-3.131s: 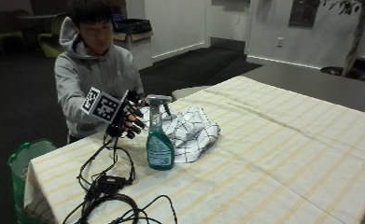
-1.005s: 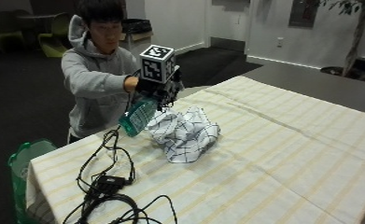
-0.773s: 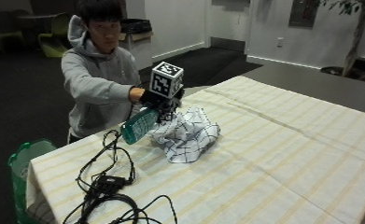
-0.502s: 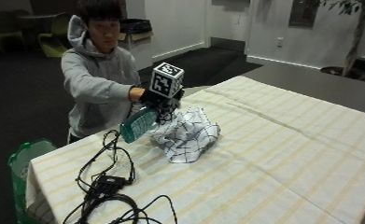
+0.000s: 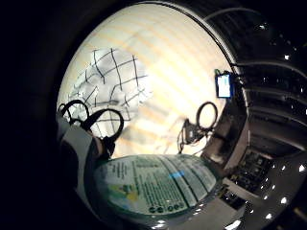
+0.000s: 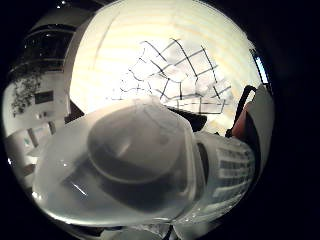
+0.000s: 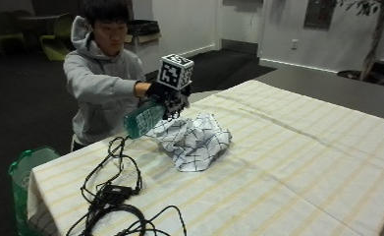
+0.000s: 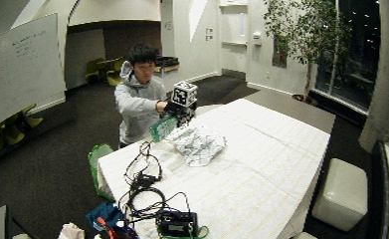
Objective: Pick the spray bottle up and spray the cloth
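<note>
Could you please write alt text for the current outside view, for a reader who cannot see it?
A person's gloved right hand holds a green spray bottle tilted above the table, right beside a crumpled white checked cloth. Black cables lie on the striped tablecloth nearer the camera.

The person wears a light grey hooded sweatshirt (image 7: 103, 86) with long sleeves, its hood (image 7: 78, 30) lying behind the neck. A black glove (image 7: 162, 93) covers the right one of the hands, with black straps and loops (image 5: 103, 125) at the palm.
</note>
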